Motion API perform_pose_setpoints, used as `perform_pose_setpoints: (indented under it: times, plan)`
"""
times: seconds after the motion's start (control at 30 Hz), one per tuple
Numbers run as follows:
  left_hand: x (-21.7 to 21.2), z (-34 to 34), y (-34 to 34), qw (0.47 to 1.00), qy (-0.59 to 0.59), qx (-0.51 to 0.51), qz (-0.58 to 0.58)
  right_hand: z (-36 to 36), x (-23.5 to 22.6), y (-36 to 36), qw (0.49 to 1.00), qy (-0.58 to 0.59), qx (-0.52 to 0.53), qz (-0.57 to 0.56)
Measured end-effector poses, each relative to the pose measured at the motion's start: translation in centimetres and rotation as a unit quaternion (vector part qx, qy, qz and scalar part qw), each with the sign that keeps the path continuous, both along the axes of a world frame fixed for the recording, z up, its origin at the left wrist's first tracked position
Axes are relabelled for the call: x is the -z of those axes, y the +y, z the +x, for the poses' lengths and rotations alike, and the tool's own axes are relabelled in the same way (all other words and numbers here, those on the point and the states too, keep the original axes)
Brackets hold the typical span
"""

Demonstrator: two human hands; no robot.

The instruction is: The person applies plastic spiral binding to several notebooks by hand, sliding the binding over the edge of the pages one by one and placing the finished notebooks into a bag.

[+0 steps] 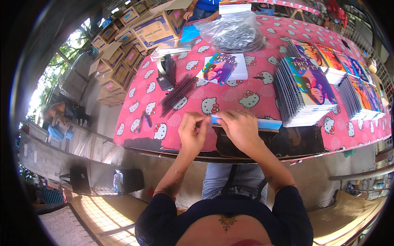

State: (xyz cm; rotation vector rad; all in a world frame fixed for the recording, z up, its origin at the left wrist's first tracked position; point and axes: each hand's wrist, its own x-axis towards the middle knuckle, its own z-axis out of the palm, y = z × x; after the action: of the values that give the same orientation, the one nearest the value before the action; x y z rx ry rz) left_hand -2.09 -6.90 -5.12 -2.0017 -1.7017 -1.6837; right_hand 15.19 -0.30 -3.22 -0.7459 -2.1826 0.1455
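My right hand (240, 128) lies over a narrow blue-and-white pad of paper (269, 124) near the table's front edge, its fingers closed on the left part of it. At the left end of that pad my left hand (192, 132) pinches with thumb and forefinger. Whatever sits in that pinch is too small to make out. Below the pad is a dark board (297, 141) along the edge. Loose dark spiral binding coils (177, 95) lie in a heap beyond my left hand. A colourful-covered notebook (219, 69) rests on white pages (240, 70) farther back.
Stacks of spiral notebooks (305, 90) rise on the right. A tape dispenser (166, 73) and small cutters (144, 121) are on the left. Toward the back are a plastic bag of coils (234, 35) and cardboard boxes (158, 30). Another person's blue sleeve (207, 5) shows at the far side.
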Motion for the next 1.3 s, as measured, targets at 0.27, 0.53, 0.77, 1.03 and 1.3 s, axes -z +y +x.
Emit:
perform_pose_setpoints:
  times: [0.27, 0.53, 0.77, 1.03, 1.3]
  plan:
    - [0.6, -0.1, -0.6, 0.998, -0.066, 0.006, 0.000, 0.1, 0.1, -0.3, 1.000, -0.007, 0.011, -0.008]
    - [-0.2, 0.2, -0.7, 0.999, -0.042, -0.009, -0.032, 0.1, 0.6, -0.5, 1.000, -0.002, 0.009, -0.009]
    - [-1.1, 0.2, -1.1, 0.995, -0.020, 0.007, -0.094, 0.0, 0.5, -0.3, 1.000, -0.006, 0.012, -0.002]
    - [-0.7, -0.2, -1.1, 0.982, -0.112, 0.048, -0.142, 0.0, 0.4, -0.2, 1.000, -0.003, 0.010, -0.006]
    - [-1.4, -2.2, 0.3, 0.981, -0.019, 0.085, -0.172, 0.6, 0.1, 0.0, 0.999, -0.022, -0.025, -0.009]
